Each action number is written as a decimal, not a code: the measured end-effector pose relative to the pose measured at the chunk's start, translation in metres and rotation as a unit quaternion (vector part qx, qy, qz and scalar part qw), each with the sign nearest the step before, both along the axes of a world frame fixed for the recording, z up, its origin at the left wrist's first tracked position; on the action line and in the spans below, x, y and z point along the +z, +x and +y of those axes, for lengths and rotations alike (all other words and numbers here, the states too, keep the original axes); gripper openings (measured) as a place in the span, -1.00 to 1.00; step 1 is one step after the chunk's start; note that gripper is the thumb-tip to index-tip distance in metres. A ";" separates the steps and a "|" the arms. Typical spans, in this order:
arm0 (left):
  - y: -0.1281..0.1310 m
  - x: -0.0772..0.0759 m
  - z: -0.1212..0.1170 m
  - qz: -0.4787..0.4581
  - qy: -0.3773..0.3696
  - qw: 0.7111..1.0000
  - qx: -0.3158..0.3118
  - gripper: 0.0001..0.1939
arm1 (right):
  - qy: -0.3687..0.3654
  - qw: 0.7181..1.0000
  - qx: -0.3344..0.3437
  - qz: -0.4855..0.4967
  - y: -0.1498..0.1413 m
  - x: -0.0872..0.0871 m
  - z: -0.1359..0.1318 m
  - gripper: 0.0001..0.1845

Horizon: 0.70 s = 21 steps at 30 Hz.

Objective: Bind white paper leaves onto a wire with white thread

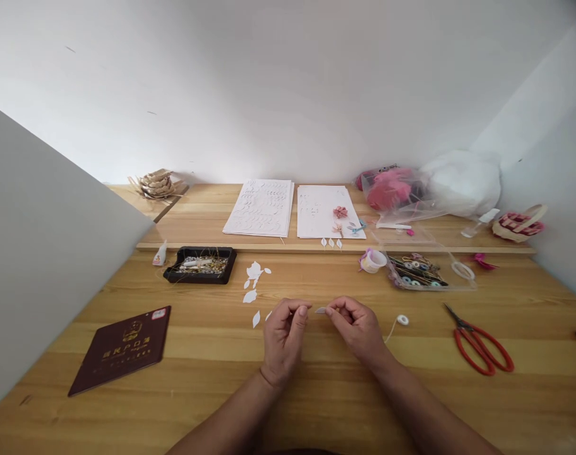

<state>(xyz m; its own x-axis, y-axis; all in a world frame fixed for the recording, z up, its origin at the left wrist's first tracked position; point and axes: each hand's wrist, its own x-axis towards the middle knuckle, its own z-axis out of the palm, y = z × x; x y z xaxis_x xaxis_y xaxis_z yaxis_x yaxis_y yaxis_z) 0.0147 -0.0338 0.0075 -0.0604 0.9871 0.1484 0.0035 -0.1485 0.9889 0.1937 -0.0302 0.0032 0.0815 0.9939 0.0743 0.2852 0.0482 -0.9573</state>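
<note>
Between the thumb and forefinger of my right hand (357,323) is a small white leaf-shaped paper piece (321,310), its tip pointing left. My left hand (287,338) faces it a short way off, thumb and bent fingers pinched together. Whatever those fingertips hold, if anything, is too small to make out. Several white leaf cutouts (250,296) lie on the table beyond my left hand, one partly hidden behind it. A small white spool (402,320) with a loose thread end sits to the right of my right hand.
Red-handled scissors (484,347) lie at right, a maroon booklet (122,347) at left. A black tray (200,265), a glue bottle (160,254), a white cup (373,260) and a clear box (423,272) stand farther back. Paper sheets (259,207) rest on the raised shelf.
</note>
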 end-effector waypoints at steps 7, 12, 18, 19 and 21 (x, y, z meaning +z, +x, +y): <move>-0.001 0.004 -0.002 0.010 -0.032 0.998 -0.044 -0.64 | -0.004 1.000 0.000 -0.013 -0.001 0.005 -0.001 -0.72; 0.001 0.006 0.003 -0.003 -0.068 0.996 -0.065 -0.66 | -0.007 1.000 0.009 -0.023 0.000 0.004 -0.002 -0.75; 0.003 0.009 0.003 0.019 -0.066 0.993 -0.099 -0.68 | -0.002 0.999 0.028 -0.028 0.002 0.003 -0.003 -0.75; 0.003 0.008 0.002 0.022 -0.068 0.992 -0.105 -0.68 | 0.000 0.999 0.030 -0.029 0.002 0.003 -0.004 -0.76; 0.004 0.007 0.001 0.026 -0.074 0.990 -0.118 -0.69 | 0.003 0.999 0.035 -0.030 0.002 0.004 -0.004 -0.77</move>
